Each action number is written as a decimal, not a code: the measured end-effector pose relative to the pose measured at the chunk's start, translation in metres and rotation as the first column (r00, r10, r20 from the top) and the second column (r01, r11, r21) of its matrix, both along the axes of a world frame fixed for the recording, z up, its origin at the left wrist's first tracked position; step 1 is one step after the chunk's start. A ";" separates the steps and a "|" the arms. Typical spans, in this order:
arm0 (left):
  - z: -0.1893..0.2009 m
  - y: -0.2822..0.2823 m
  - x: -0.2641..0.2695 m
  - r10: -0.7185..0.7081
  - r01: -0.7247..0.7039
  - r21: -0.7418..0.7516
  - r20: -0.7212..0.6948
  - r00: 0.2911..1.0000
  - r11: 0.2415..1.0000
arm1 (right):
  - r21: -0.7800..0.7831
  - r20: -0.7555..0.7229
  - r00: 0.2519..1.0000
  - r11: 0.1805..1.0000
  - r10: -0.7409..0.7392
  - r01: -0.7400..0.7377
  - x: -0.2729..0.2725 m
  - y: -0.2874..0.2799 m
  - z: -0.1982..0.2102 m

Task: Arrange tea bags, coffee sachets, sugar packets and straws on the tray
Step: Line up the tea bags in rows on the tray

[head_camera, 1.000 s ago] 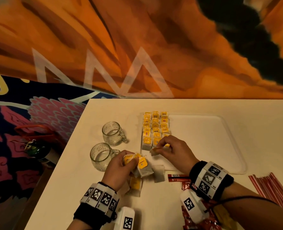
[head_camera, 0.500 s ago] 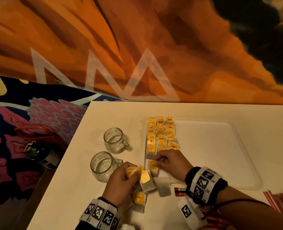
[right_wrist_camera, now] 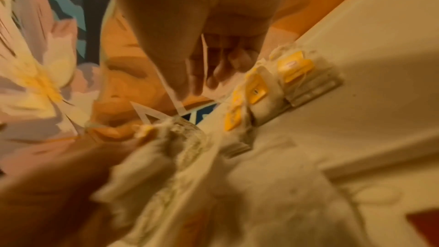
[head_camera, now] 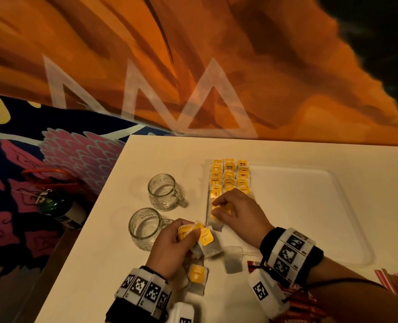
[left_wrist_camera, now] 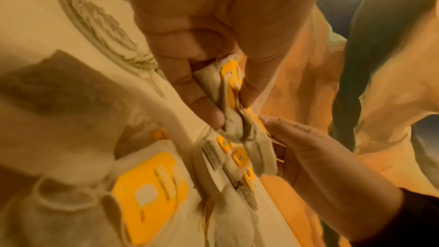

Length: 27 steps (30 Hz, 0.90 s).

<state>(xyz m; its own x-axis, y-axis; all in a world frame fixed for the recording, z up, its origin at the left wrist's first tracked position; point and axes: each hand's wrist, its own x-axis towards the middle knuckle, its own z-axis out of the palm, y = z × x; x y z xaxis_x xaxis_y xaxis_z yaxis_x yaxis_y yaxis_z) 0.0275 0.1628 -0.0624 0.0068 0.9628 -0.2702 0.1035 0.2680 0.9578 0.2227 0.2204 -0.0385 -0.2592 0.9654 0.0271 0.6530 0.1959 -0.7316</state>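
Yellow-tagged tea bags [head_camera: 228, 176] lie in three rows along the left edge of the white tray [head_camera: 310, 206]. My right hand [head_camera: 219, 209] sits at the near end of those rows, fingers curled, pinching a tea bag [head_camera: 216, 226] down onto the tray. My left hand [head_camera: 181, 236] grips a bunch of tea bags [head_camera: 206, 238] just off the tray's left corner; in the left wrist view thumb and fingers squeeze the tea bags [left_wrist_camera: 221, 82]. Loose tea bags [head_camera: 197, 276] lie on the table below. The right wrist view is blurred and shows the rows of tea bags [right_wrist_camera: 292, 70].
Two empty glass mugs [head_camera: 165, 191] [head_camera: 146, 227] stand left of the tray, close to my left hand. Red coffee sachets [head_camera: 298, 306] lie under my right wrist. Red straws [head_camera: 396, 280] lie at the right edge. The table's left edge drops to a bottle [head_camera: 53, 206] on the floor.
My right hand dipped to a tea bag beside my left hand, then moved back up to the near end of the rows. The left hand keeps its bunch.
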 end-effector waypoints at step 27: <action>0.006 -0.006 0.023 0.057 -0.046 -0.071 0.161 0.985 0.996 | -0.326 -0.299 0.951 0.945 -0.078 -0.025 0.028 -0.046 0.010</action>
<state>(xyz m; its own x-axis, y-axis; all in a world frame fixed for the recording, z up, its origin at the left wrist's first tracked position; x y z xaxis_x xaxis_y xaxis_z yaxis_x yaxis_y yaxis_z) 0.0509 0.1571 -0.0566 0.0067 0.9427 -0.3336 -0.0682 0.3333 0.9403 0.2507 0.1747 -0.0289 -0.2623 0.9413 -0.2126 0.3909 -0.0977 -0.9152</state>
